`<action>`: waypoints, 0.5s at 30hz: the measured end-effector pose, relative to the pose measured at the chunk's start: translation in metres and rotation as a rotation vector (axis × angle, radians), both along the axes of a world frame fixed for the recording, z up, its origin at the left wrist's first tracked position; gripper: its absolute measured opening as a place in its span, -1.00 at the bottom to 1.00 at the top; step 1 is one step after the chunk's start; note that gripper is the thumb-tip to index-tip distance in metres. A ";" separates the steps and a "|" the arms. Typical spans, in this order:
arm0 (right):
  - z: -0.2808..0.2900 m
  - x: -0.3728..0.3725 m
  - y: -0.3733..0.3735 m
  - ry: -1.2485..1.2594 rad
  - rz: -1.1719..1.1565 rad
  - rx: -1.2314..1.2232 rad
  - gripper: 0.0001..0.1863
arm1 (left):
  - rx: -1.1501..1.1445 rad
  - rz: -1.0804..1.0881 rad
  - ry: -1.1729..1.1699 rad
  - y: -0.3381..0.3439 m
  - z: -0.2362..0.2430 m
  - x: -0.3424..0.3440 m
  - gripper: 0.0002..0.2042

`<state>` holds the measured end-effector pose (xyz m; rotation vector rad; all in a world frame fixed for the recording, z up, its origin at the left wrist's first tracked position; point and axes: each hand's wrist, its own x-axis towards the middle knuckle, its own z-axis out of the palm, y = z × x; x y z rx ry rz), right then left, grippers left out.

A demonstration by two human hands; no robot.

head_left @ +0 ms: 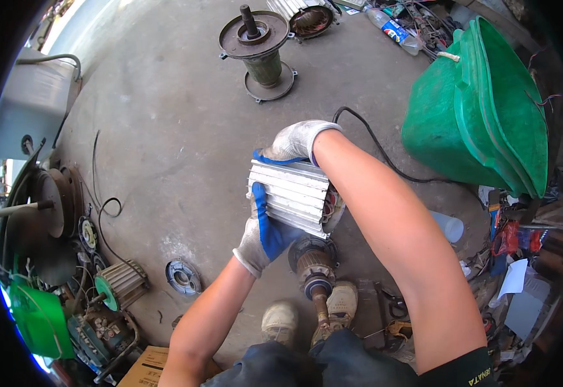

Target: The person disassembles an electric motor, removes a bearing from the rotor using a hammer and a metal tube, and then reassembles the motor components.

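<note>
Between my two gloved hands is a silver finned motor housing (288, 193), lying on its side, with a bit of red winding showing at its right end. My left hand (263, 231), in a white and blue glove, grips its near left side, thumb up along the fins. Over the far edge curls my right hand (294, 143), its fingers partly hidden behind the housing. Just below the housing, near my shoes, a motor rotor (315, 267) with a rusty shaft stands on the floor. A round metal end cover (183, 277) lies to the left.
Farther off stands a rotor with flanged covers (262, 55), beside another finned housing (307, 19). A large green bin (475, 109) leans at the right, a black cable (384, 155) running towards it. Motors and scrap crowd the left, including a green-ended motor (120, 285).
</note>
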<state>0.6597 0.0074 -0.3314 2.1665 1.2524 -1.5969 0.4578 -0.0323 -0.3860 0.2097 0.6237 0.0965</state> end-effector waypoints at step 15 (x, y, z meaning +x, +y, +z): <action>0.098 -0.036 -0.200 0.281 -1.216 1.287 -0.48 | 1.716 -0.073 0.104 -0.019 0.172 0.003 -0.06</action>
